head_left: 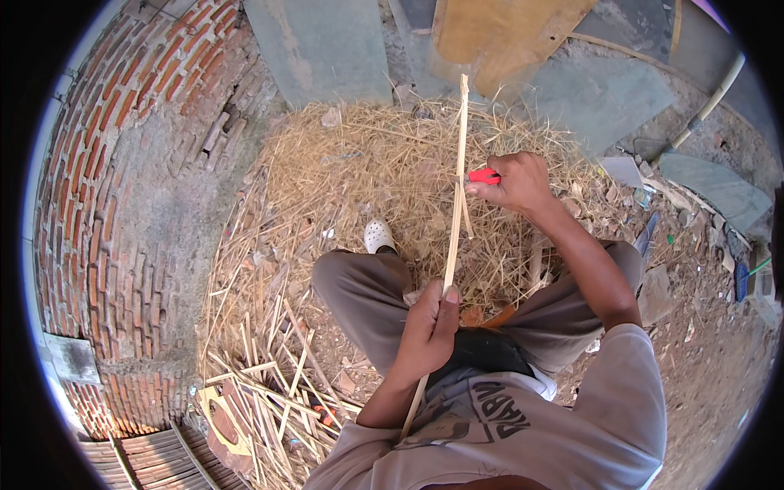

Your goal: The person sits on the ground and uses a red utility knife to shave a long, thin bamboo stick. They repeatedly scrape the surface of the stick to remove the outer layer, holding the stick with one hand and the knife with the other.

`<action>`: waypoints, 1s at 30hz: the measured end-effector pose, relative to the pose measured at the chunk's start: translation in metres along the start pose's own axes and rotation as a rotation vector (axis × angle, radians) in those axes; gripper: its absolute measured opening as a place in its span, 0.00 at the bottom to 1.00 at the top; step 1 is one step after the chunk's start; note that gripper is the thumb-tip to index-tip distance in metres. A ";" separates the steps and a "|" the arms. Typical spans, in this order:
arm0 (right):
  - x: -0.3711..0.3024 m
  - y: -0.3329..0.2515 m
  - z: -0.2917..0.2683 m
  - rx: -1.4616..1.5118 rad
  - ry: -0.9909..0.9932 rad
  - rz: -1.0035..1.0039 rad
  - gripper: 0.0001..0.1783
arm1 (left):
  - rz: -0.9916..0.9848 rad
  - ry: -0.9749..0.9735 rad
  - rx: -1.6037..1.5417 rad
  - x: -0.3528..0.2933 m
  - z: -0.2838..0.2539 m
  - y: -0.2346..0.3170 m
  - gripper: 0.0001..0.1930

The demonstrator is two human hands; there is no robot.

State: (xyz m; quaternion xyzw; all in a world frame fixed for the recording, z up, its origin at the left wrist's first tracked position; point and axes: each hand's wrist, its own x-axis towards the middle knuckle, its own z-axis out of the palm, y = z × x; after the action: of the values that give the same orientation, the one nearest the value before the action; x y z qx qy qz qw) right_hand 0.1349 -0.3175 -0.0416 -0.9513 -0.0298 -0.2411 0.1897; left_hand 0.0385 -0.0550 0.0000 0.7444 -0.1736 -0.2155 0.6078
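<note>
A long thin bamboo strip point(459, 155) runs from my lap up and away over the ground. My left hand point(429, 327) is shut around its lower part, thumb pressed along it. My right hand point(514, 181) grips a red-handled knife point(484, 175) whose blade end meets the strip about midway; the blade itself is hidden. A thin sliver hangs off the strip just below the knife. I sit with knees bent, a white shoe point(378, 235) out in front.
A heap of straw-like bamboo shavings point(351, 171) covers the ground ahead. Cut bamboo strips point(269, 376) lie scattered at lower left. A curved brick wall point(122, 163) stands left. Flat boards point(318, 49) and a pipe point(710, 102) lie beyond.
</note>
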 end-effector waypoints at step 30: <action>-0.004 -0.005 -0.022 0.109 -0.130 0.179 0.40 | -0.055 -0.078 -0.102 -0.032 -0.002 -0.002 0.08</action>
State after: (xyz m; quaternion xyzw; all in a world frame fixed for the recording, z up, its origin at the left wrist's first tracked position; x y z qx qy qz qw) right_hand 0.1212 -0.3210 -0.0242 -0.9520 0.0299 -0.1591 0.2597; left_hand 0.0125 -0.0360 0.0022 0.7080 -0.1655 -0.2694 0.6314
